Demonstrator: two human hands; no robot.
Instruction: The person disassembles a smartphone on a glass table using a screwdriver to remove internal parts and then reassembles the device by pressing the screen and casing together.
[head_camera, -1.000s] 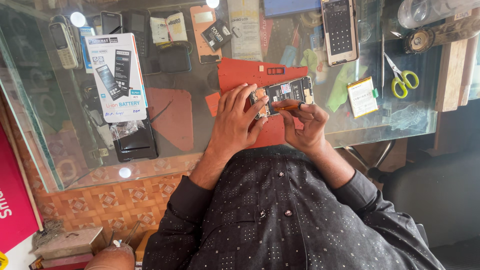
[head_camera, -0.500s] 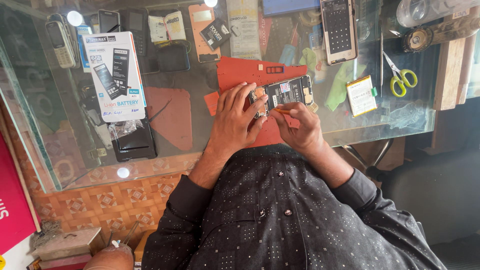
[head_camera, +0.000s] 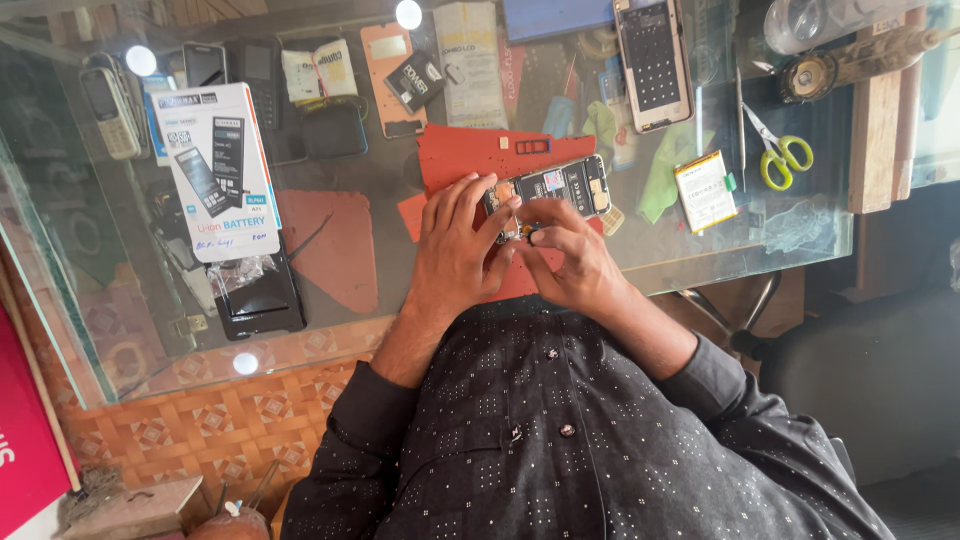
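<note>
- The glass counter (head_camera: 380, 300) works as a display case: old handsets and dark phone parts lie under the pane, and a white battery box (head_camera: 215, 170) rests on top.
- Left hand (head_camera: 455, 250) clamps the near end of the opened phone (head_camera: 555, 188), fingers curled over its edge.
- Right hand (head_camera: 570, 262) pinches at the same end (fingertips together; what they grip I cannot tell).
- The phone lies back-off on a red mat (head_camera: 470, 155), black battery and circuit board showing.

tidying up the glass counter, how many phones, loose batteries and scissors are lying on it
opened phone under the left hand and right hand: 1
other phones, keypad phone and large phone: 2
loose battery: 1
scissors: 1
total: 5
</note>
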